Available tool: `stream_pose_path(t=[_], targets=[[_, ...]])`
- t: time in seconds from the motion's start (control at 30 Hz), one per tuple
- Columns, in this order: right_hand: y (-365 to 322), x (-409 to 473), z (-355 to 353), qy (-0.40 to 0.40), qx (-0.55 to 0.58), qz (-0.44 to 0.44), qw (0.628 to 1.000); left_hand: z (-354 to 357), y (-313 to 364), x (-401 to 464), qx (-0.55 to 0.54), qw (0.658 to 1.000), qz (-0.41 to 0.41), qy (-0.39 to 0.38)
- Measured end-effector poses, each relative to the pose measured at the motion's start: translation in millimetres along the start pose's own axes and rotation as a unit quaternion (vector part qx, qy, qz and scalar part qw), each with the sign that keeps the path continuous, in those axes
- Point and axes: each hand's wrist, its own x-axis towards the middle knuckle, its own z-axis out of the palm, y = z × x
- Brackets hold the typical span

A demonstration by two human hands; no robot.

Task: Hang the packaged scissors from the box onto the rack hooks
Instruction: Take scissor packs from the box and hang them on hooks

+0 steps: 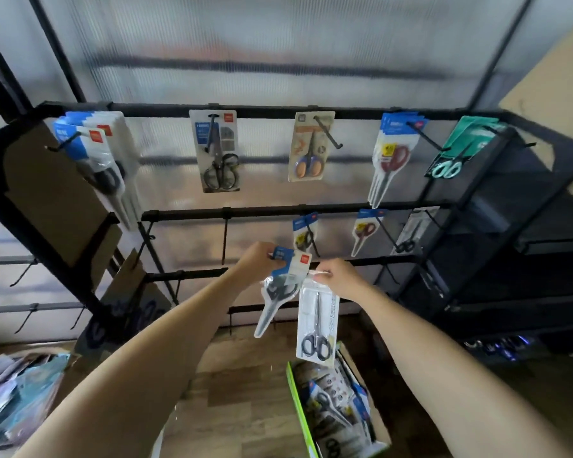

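Pinching the blue-carded scissors pack [280, 285], the left hand [257, 261] holds it before the rack [278, 211], while at its three o'clock the right hand [339, 279] grips a clear-packaged black-handled scissors pack [316, 320].

The box [341, 411] on the floor is cut off by the bottom edge. Print on every scissors pack [316, 320] is too blurred to read. The left hand [258, 262] covers the blue-headed pack's [280, 285] top corner, hiding any hanging hole.
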Motion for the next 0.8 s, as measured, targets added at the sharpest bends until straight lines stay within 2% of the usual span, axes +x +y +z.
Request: stream_pose_path(t=[0.2, 0.47, 0.57, 0.67, 0.8], targets=[[44, -20, -50, 0.044, 0.025, 0.041, 0.998, 26, 55, 16, -0.045, 0.998, 0.031, -0.037], [68, -33, -129, 0.101, 0.022, 0.017, 0.995, 44, 146, 32, -0.175, 0.982, 0.068, 0.009], [75, -36, -150, 0.113, 0.026, 0.018, 0.993, 50, 167, 37, -0.205, 0.977, 0.063, 0.005], [89, -34, -163, 0.126, 0.032, 0.028, 0.991, 57, 179, 42, -0.202, 0.978, 0.052, 0.000], [104, -33, -167, 0.105, 0.034, 0.041, 0.993, 66, 180, 47, -0.163, 0.986, 0.042, 0.017]])
